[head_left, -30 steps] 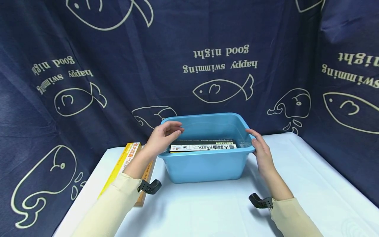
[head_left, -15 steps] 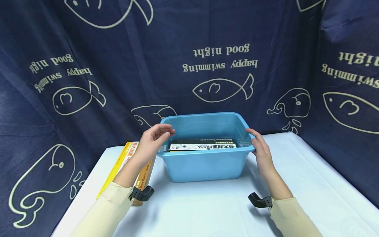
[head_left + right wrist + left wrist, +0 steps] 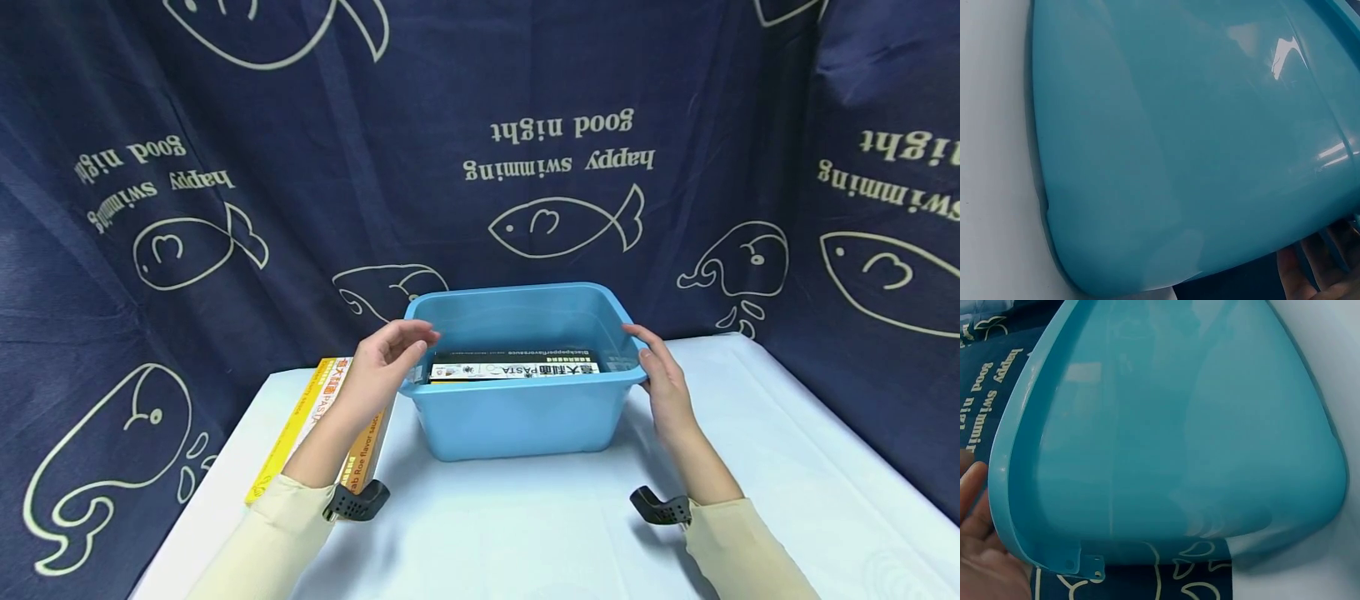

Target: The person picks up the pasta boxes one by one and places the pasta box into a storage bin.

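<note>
A light blue plastic bin [image 3: 517, 421] stands at the table's far side. Inside lie pasta boxes: a black one [image 3: 517, 358] with a white printed side, and a yellow sliver below it. My left hand [image 3: 382, 367] hovers at the bin's left rim, fingers loosely bent and nothing held; in the left wrist view its fingers [image 3: 972, 487] are just beside the rim [image 3: 1000, 481]. My right hand [image 3: 663, 387] holds the right rim, index finger and thumb at the edge; the right wrist view shows its fingers [image 3: 1322, 262] bent below the rim. The bin's floor is hidden.
On the table's left lie two more pasta boxes, a yellow one [image 3: 300, 417] and an orange one [image 3: 363, 454], partly behind my left forearm. A white cloth covers the table [image 3: 525, 525]. A dark blue curtain [image 3: 420, 167] with fish drawings hangs close behind the bin.
My left hand has drawn back left from over the bin's inside to its left rim, then barely moved. The right hand, the bin and the boxes have stayed in place.
</note>
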Tool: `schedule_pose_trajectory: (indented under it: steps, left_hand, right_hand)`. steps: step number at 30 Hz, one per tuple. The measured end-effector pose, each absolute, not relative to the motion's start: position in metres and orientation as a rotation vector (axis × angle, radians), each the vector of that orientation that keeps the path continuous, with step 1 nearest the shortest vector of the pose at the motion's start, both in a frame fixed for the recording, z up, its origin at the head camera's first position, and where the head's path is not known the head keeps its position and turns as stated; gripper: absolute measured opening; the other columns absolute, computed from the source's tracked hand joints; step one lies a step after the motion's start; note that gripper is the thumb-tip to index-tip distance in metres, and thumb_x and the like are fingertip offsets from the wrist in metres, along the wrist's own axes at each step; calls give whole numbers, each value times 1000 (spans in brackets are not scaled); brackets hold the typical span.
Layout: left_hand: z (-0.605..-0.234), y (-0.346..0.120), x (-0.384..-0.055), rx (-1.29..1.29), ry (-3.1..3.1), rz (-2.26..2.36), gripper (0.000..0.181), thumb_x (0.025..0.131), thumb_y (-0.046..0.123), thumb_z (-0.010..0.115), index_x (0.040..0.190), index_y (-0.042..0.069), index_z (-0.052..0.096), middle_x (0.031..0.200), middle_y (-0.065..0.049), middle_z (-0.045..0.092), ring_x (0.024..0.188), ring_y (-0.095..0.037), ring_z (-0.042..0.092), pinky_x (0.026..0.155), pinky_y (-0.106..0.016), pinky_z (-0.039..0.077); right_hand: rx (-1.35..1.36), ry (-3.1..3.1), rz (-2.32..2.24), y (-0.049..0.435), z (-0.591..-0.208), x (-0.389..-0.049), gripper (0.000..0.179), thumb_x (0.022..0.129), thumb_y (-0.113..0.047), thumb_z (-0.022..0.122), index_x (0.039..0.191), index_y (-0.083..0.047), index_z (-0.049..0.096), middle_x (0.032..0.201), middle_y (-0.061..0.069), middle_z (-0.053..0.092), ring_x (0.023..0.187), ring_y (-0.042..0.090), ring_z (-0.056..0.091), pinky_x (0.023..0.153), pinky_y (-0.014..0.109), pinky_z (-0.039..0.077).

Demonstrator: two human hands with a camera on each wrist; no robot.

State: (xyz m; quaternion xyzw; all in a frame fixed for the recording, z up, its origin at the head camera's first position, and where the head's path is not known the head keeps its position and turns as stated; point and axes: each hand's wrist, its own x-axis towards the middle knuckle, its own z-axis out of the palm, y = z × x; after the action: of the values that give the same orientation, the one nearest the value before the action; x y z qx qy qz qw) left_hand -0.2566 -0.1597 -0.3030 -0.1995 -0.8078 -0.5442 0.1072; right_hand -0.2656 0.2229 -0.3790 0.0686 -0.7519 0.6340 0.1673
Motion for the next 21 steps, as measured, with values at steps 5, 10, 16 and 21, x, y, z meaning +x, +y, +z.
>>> schedule_pose_trajectory:
  steps: [5, 10, 16, 21]
  left_hand:
    - [-306, -162, -252, -509, -2348, -1621, 26, 101, 17, 57, 126, 14, 63, 123, -7, 70, 117, -13, 64, 99, -13, 46]
    - [-309, -166, -247, -480, -2243, -1735, 29, 102, 16, 54, 130, 11, 58, 124, -10, 69, 113, -8, 66, 98, -15, 48]
    - [-314, -178, -241, -421, -2122, -1798, 27, 103, 15, 52, 130, 10, 57, 121, -3, 70, 110, -13, 68, 96, -22, 54]
    - [-322, -190, -237, -292, -2090, -1807, 28, 104, 19, 53, 130, 8, 57, 120, 1, 70, 109, -13, 68, 94, -24, 55]
  right_hand:
    - [193, -2144, 1801, 223, -379, -265, 51, 106, -40, 31, 151, -19, 41, 165, 6, 26, 152, 36, 23, 115, 70, 22]
    - [198, -2140, 1809, 223, -379, -265, 50, 106, -39, 31, 151, -18, 41, 165, 6, 26, 151, 36, 24, 116, 69, 23]
    - [199, -2144, 1812, 224, -379, -264, 50, 107, -39, 31, 152, -19, 40, 165, 6, 26, 151, 36, 24, 116, 67, 24]
    - [203, -2144, 1809, 223, -378, -263, 50, 107, -39, 31, 152, -20, 40, 165, 6, 27, 151, 36, 24, 116, 67, 23]
